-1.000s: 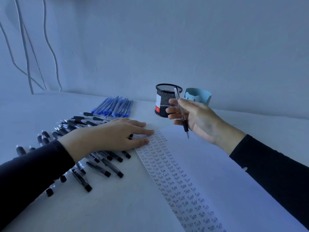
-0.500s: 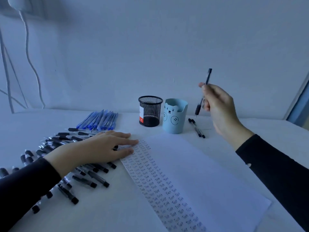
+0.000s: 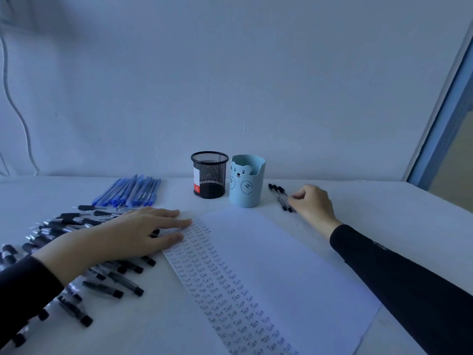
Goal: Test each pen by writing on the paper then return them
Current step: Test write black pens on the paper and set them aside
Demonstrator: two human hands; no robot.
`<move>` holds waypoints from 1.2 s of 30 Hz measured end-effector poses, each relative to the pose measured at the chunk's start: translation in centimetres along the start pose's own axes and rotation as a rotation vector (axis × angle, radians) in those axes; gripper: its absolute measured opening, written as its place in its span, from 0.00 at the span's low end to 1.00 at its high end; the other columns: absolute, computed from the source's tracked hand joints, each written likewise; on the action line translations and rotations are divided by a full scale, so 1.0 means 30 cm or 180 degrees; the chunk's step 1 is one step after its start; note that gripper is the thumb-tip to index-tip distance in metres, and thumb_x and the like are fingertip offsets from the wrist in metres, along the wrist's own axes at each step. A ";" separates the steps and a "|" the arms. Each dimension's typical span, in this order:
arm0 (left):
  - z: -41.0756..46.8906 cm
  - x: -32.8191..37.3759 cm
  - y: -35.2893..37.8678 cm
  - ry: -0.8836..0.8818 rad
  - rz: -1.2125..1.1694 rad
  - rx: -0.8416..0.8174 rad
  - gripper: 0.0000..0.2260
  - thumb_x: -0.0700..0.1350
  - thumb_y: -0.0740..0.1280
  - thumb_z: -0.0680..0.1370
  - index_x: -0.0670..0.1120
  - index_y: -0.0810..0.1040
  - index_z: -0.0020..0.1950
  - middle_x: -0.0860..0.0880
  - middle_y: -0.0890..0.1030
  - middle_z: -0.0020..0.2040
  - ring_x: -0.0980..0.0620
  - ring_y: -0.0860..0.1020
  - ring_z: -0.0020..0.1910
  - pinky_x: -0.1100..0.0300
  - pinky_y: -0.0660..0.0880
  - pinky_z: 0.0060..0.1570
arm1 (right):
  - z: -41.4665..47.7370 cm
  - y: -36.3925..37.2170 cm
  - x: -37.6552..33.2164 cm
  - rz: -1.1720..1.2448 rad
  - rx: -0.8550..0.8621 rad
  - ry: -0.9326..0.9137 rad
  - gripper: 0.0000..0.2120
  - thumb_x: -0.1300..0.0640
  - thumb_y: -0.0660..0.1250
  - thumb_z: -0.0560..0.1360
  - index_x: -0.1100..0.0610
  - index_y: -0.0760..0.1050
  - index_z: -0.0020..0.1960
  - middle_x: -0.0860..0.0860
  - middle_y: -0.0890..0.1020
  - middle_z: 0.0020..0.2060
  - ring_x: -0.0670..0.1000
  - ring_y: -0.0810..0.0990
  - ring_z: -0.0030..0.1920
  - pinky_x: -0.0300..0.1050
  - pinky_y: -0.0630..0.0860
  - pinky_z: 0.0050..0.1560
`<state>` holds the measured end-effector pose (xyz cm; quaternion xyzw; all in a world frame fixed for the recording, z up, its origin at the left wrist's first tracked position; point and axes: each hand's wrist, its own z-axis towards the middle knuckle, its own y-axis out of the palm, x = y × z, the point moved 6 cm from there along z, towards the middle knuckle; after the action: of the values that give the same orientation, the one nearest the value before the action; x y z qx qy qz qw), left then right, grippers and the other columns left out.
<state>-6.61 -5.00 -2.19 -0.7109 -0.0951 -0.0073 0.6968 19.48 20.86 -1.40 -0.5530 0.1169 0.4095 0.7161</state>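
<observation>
Single wide-angle head view, close over the table [image 3: 158,321], forward and slightly down toward the wall [image 3: 230,73].

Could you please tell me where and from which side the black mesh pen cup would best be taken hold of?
Probably by its upper wall just under the rim, from its left or from above. The black mesh pen cup stands upright, and the blue bear cup sits close on its right, leaving little finger room there; its left side is free.
</observation>
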 end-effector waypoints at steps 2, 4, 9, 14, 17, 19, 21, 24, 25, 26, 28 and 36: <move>0.000 -0.002 0.001 0.0007 -0.0002 0.0005 0.32 0.83 0.38 0.59 0.81 0.59 0.60 0.67 0.57 0.74 0.61 0.55 0.75 0.55 0.52 0.75 | 0.005 0.008 -0.004 -0.0034 -0.0034 -0.0010 0.17 0.53 0.66 0.75 0.69 0.75 0.41 0.61 0.82 0.39 0.61 0.78 0.38 0.48 0.75 0.42; 0.000 -0.006 0.002 0.0017 -0.0009 0.0009 0.32 0.84 0.38 0.59 0.81 0.59 0.60 0.68 0.57 0.73 0.61 0.55 0.75 0.54 0.51 0.75 | -0.003 0.013 -0.030 0.0091 -0.0170 -0.0099 0.16 0.53 0.61 0.79 0.66 0.78 0.45 0.60 0.83 0.43 0.59 0.79 0.43 0.47 0.74 0.43; 0.003 -0.006 0.004 0.0027 0.0032 -0.0009 0.32 0.83 0.37 0.59 0.81 0.58 0.60 0.70 0.54 0.70 0.61 0.55 0.75 0.54 0.51 0.75 | -0.047 0.055 -0.093 -0.0181 -0.0841 -0.0187 0.13 0.53 0.62 0.76 0.63 0.73 0.43 0.51 0.72 0.33 0.53 0.70 0.33 0.44 0.64 0.34; 0.003 -0.008 0.005 0.0016 0.0012 -0.0002 0.31 0.83 0.38 0.60 0.82 0.58 0.61 0.69 0.55 0.72 0.60 0.55 0.75 0.53 0.51 0.76 | -0.066 0.107 -0.115 -0.0437 -0.0883 -0.0577 0.11 0.66 0.54 0.76 0.70 0.73 0.47 0.62 0.80 0.45 0.62 0.76 0.43 0.47 0.71 0.39; 0.003 -0.007 0.005 0.0015 0.0021 -0.0020 0.31 0.83 0.38 0.60 0.81 0.58 0.61 0.69 0.55 0.72 0.61 0.55 0.75 0.53 0.51 0.76 | -0.036 0.109 -0.091 -0.0434 -0.0846 -0.0549 0.16 0.68 0.53 0.75 0.73 0.73 0.57 0.69 0.79 0.55 0.64 0.78 0.45 0.51 0.72 0.39; 0.001 -0.008 0.006 0.0017 0.0030 -0.0027 0.32 0.83 0.39 0.61 0.80 0.59 0.62 0.70 0.54 0.70 0.61 0.54 0.75 0.54 0.51 0.76 | -0.026 0.100 -0.081 -0.0480 -0.0830 -0.0552 0.17 0.68 0.53 0.75 0.74 0.71 0.60 0.70 0.76 0.59 0.66 0.78 0.51 0.54 0.75 0.46; 0.000 -0.006 0.004 0.0000 0.0026 -0.0039 0.32 0.81 0.40 0.62 0.80 0.59 0.63 0.71 0.54 0.70 0.62 0.54 0.75 0.55 0.51 0.76 | -0.028 0.090 -0.079 -0.0529 -0.0828 -0.0550 0.18 0.67 0.53 0.76 0.73 0.72 0.61 0.69 0.76 0.61 0.67 0.76 0.58 0.57 0.76 0.54; 0.000 -0.001 0.002 -0.0004 0.0042 -0.0049 0.31 0.81 0.40 0.62 0.79 0.58 0.63 0.70 0.54 0.70 0.62 0.54 0.75 0.55 0.51 0.76 | -0.035 0.094 -0.074 -0.0511 -0.0867 -0.0480 0.18 0.64 0.54 0.76 0.69 0.74 0.62 0.65 0.77 0.61 0.65 0.76 0.61 0.54 0.75 0.58; -0.001 -0.001 0.003 -0.0009 0.0043 -0.0054 0.31 0.81 0.40 0.62 0.79 0.58 0.63 0.70 0.54 0.70 0.61 0.54 0.75 0.55 0.50 0.76 | -0.034 0.102 -0.068 -0.0485 -0.0919 -0.0423 0.18 0.63 0.54 0.76 0.69 0.74 0.61 0.65 0.77 0.62 0.65 0.74 0.64 0.52 0.73 0.63; -0.001 -0.002 0.003 -0.0015 0.0042 -0.0059 0.31 0.81 0.39 0.61 0.80 0.58 0.63 0.70 0.54 0.70 0.61 0.54 0.75 0.55 0.50 0.75 | -0.032 0.108 -0.063 -0.0444 -0.0959 -0.0375 0.18 0.63 0.54 0.76 0.68 0.75 0.59 0.64 0.76 0.63 0.65 0.70 0.67 0.51 0.68 0.67; -0.002 -0.003 0.004 -0.0012 0.0034 -0.0070 0.32 0.82 0.38 0.60 0.80 0.58 0.63 0.71 0.53 0.70 0.61 0.54 0.75 0.55 0.50 0.75 | -0.027 0.105 -0.053 -0.0438 -0.0905 -0.0312 0.13 0.62 0.54 0.76 0.66 0.76 0.45 0.62 0.78 0.60 0.66 0.69 0.68 0.52 0.62 0.72; -0.002 0.001 0.000 0.0031 0.0001 -0.0073 0.32 0.82 0.39 0.61 0.79 0.58 0.63 0.70 0.53 0.70 0.61 0.54 0.75 0.54 0.50 0.75 | -0.057 0.079 -0.087 -0.0579 -0.0788 -0.0336 0.14 0.60 0.56 0.76 0.63 0.68 0.33 0.63 0.83 0.48 0.64 0.72 0.66 0.51 0.58 0.73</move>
<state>-6.57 -5.07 -2.18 -0.7188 -0.0915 -0.0118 0.6890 16.62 18.28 -2.04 -0.6230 -0.0228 0.3828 0.6817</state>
